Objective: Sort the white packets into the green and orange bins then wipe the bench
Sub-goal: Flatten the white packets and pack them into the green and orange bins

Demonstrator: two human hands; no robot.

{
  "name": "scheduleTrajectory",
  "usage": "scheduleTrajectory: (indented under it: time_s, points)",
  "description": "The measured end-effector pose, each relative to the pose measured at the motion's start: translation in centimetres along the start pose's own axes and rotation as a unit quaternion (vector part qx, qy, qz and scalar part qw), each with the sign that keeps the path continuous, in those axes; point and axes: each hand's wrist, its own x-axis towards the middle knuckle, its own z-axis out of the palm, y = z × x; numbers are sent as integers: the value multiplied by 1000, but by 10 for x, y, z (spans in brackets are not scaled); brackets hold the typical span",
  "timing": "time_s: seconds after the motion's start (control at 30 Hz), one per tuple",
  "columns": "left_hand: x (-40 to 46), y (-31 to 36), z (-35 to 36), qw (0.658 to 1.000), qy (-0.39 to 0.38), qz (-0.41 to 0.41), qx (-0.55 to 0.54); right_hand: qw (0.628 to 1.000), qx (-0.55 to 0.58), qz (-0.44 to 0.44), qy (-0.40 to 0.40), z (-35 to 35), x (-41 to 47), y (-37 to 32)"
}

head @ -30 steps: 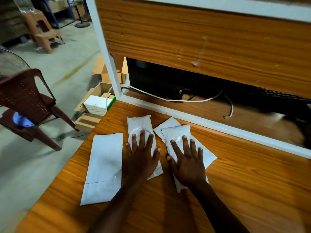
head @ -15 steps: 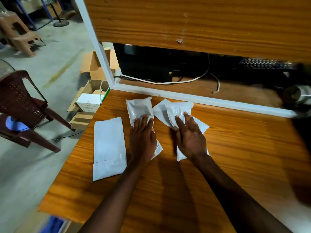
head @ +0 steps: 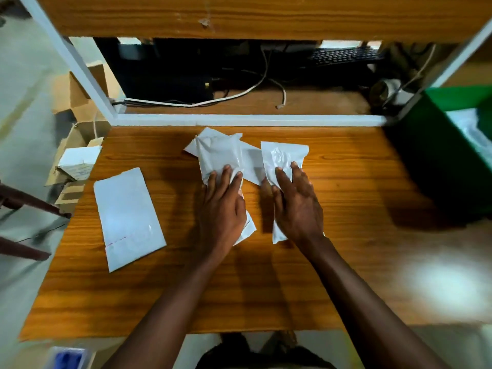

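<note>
Several white packets lie on the wooden bench (head: 346,235). My left hand (head: 223,206) presses flat on one crumpled white packet (head: 218,155) at the middle. My right hand (head: 298,206) holds another white packet (head: 282,158) between fingers and thumb, just right of the pile. A third packet (head: 253,166) lies partly under both. A larger flat white envelope (head: 127,217) rests alone at the left. The green bin (head: 447,161) stands at the right edge with white packets (head: 468,129) inside. No orange bin is in view.
Behind a white rail (head: 239,119) a lower shelf holds cables, a black keyboard (head: 346,55) and a tape roll (head: 386,87). Cardboard boxes (head: 80,161) sit on the floor at the left, beside chair legs (head: 26,203). A blue object (head: 69,355) shows at bottom left.
The view has tilted down and swung right, bringing the green bin into sight. My right hand has drawn one packet out of the pile toward the right. My left hand stays on its packet.
</note>
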Motion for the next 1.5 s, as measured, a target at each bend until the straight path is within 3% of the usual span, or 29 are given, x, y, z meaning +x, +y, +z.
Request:
scheduleTrajectory:
  time_s: [0.63,0.9,1.2,1.37,1.5]
  points:
    - [-147,277,84,978,-110,170,-57,966,48,219,130,-135,-217,222]
    - [-180,368,124,939,-187,281,-68,935,5,305,180,-170,-273,298]
    - [-188,461,185,866,-282,400,-100,871,-43,435,226,-202,-310,376]
    - [-181,510,208,844,-284,439,-122,855,-50,456,243,-225,-310,420]
    - [-167,558,230,852,-257,433,-144,863,-48,436,251,-251,-297,475]
